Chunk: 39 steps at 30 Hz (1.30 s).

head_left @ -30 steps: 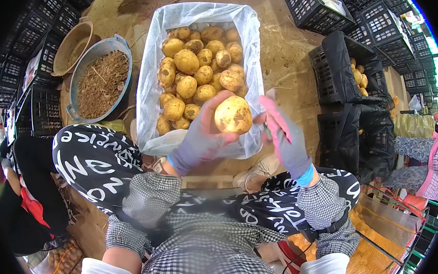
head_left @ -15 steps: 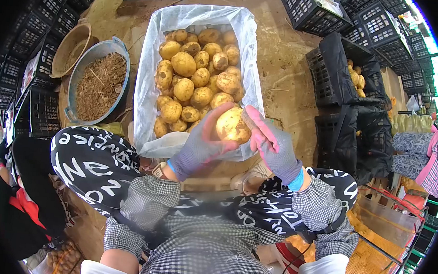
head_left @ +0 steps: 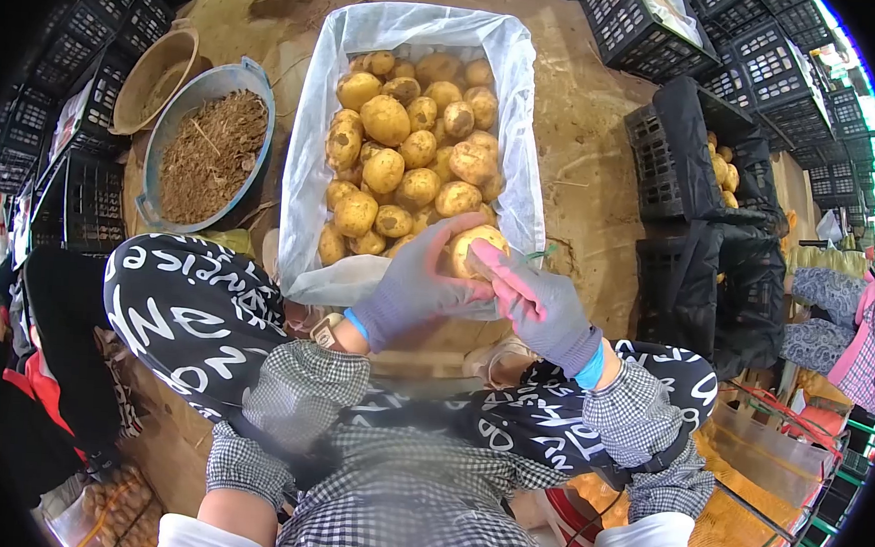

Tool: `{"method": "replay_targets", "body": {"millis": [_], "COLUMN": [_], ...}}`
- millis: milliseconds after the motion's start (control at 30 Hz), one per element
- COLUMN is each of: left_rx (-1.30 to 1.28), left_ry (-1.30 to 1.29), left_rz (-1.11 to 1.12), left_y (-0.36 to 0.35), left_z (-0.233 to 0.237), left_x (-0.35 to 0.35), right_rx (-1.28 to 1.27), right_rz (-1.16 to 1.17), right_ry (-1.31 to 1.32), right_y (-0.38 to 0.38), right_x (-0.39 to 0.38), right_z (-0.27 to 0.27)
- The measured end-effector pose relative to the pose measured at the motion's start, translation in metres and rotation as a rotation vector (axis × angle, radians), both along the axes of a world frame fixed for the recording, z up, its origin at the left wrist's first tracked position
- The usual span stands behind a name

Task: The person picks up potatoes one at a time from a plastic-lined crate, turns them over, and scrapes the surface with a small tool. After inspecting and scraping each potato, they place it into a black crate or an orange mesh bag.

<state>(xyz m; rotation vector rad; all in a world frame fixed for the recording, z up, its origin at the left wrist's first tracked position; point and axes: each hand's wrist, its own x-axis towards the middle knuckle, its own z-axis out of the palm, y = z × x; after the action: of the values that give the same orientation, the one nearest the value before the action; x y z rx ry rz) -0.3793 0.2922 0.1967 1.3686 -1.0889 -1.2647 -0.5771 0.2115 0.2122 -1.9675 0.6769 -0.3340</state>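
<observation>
A yellow, dirt-specked potato is held low over the near edge of a lined crate. My left hand, in a grey and pink glove, is closed around its left and lower sides. From the right, my gloved right hand presses its pink fingertips on the potato. Its other fingers are curled in, and whatever they may hold is hidden. A thin green bit sticks out behind those fingers. Several soil-marked potatoes fill the crate, whose white plastic liner folds over the rim.
On the left stand a blue-grey tub of brown debris and a tan basin. Black-lined crates, one with potatoes, are on the right. More black crates line the back. Another person's dark-clothed leg is at far left.
The potato has turned and drawn slightly down between my hands. My right fingers have moved from beside it onto its surface. The whole view has shifted a little.
</observation>
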Motion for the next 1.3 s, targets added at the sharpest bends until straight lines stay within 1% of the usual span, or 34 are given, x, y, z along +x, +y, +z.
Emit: {"method": "replay_targets", "body": {"millis": [33,133,233,333,433,500,567,633,733,767,833,900,967,1067,1167,1233,1267,1300], "left_rx": [0.05,0.143,0.185,0.145,0.129,0.051,-0.108,-0.19,-0.257,-0.27,-0.076,-0.056,-0.22,-0.08,0.018,0.003,-0.004,-0.017], "left_ry": [0.02,0.098,0.105,0.0,0.008,0.052,0.087,-0.04,-0.178,-0.216,0.224,0.459,0.485,0.538,0.442,0.387,0.359,0.43], "left_rz": [-0.007,-0.006,-0.019,-0.036,-0.033,0.0,0.053,0.026,-0.049,-0.078,0.013,0.065,0.081,-0.005,0.024,0.074,0.094,0.101], "left_y": [0.001,0.0,-0.001,-0.001,-0.001,-0.004,-0.005,-0.003,-0.003,-0.004,-0.003,-0.003,-0.004,-0.002,-0.001,0.0,0.0,0.0], "left_z": [0.001,0.008,0.008,0.004,-0.003,-0.008,-0.014,-0.011,0.002,0.009,0.025,0.022,0.002,0.015,0.012,0.02,0.023,0.022], "left_x": [0.001,0.002,0.003,0.006,0.005,0.004,0.003,0.002,-0.001,-0.002,-0.002,-0.005,-0.009,-0.012,-0.005,-0.003,-0.002,-0.002], "right_rx": [-0.003,-0.088,-0.03,-0.217,-0.1,-0.045,0.166,0.528,0.827,0.87,0.842,0.808,0.768,0.837,0.757,0.509,0.407,0.304], "right_rz": [0.02,-0.035,0.009,0.097,0.105,-0.078,-0.277,-0.491,-0.226,-0.159,-0.172,-0.186,-0.195,-0.168,-0.161,-0.188,-0.192,-0.199], "right_ry": [0.037,-0.106,0.018,-0.096,0.0,-0.19,-0.248,-0.172,0.077,0.038,-0.103,-0.264,-0.447,-0.385,-0.388,-0.248,-0.221,-0.193], "right_y": [0.002,-0.006,-0.004,0.003,0.001,-0.011,-0.016,-0.018,-0.015,-0.013,-0.01,-0.006,-0.005,-0.009,-0.008,-0.011,-0.011,-0.012], "right_x": [0.0,0.0,0.002,0.003,0.0,-0.001,-0.003,-0.003,0.003,0.002,0.004,0.009,0.016,0.015,0.017,0.01,0.009,0.008], "right_z": [-0.001,0.002,0.012,0.002,0.003,-0.003,-0.004,0.004,-0.001,0.002,0.004,0.009,0.017,0.025,0.031,0.03,0.028,0.026]}}
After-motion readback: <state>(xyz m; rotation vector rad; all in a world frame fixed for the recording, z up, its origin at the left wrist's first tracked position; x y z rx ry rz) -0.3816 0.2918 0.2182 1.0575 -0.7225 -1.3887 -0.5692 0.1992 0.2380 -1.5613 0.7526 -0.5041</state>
